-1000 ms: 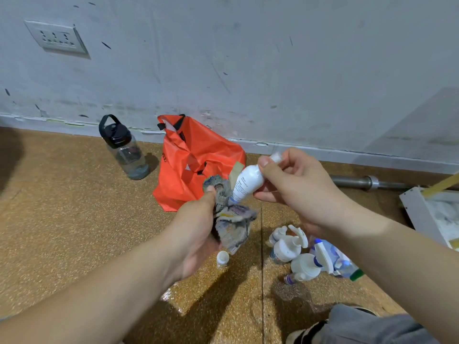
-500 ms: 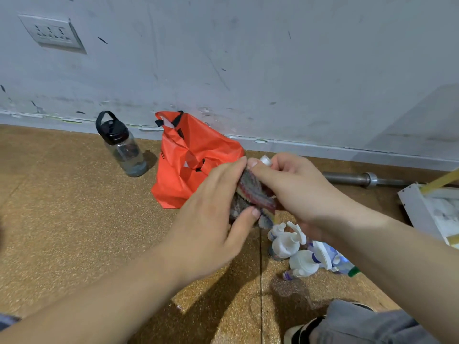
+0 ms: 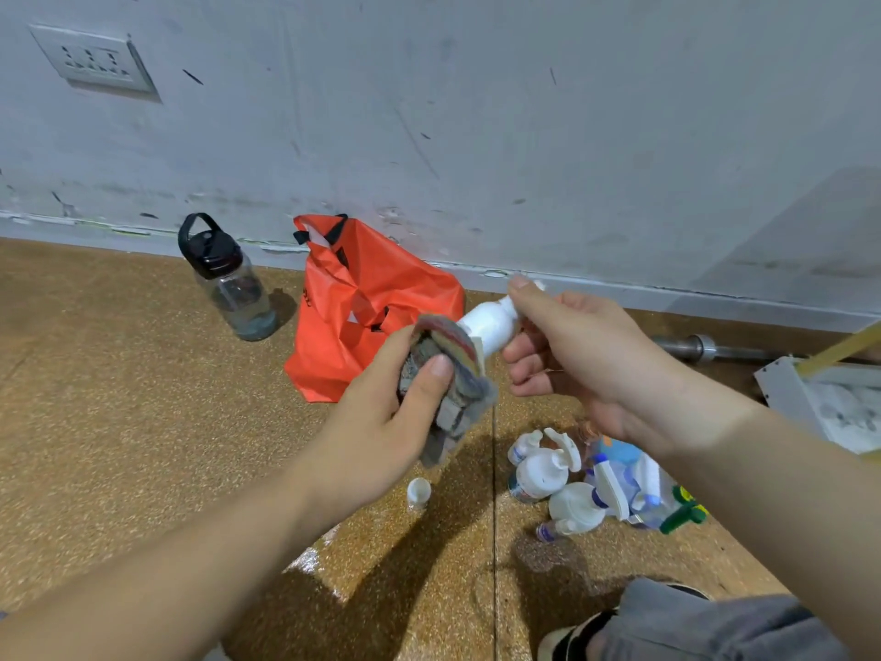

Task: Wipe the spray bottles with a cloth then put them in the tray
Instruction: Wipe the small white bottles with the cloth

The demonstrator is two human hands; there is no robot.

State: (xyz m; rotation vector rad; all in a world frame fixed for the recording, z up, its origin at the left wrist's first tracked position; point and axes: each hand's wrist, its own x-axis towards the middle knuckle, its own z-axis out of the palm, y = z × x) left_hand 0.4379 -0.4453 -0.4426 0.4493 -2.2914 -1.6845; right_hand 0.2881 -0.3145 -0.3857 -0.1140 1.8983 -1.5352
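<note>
1. spray bottles (image 3: 562,474) heaped on floor, below the hands.
2. left hand (image 3: 381,422) curled round cloth (image 3: 453,374); cloth touching base of white bottle (image 3: 488,324).
3. right hand (image 3: 581,364) pinches white bottle's neck; bottle mid-air, tilted.
4. tray (image 3: 782,388) far right, orange bag (image 3: 372,317) by wall.

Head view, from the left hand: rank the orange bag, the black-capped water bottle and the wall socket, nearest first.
1. orange bag, just behind the left hand, which grips the cloth.
2. water bottle, farther off to the left, standing upright.
3. wall socket, farthest, high at the upper left.
</note>
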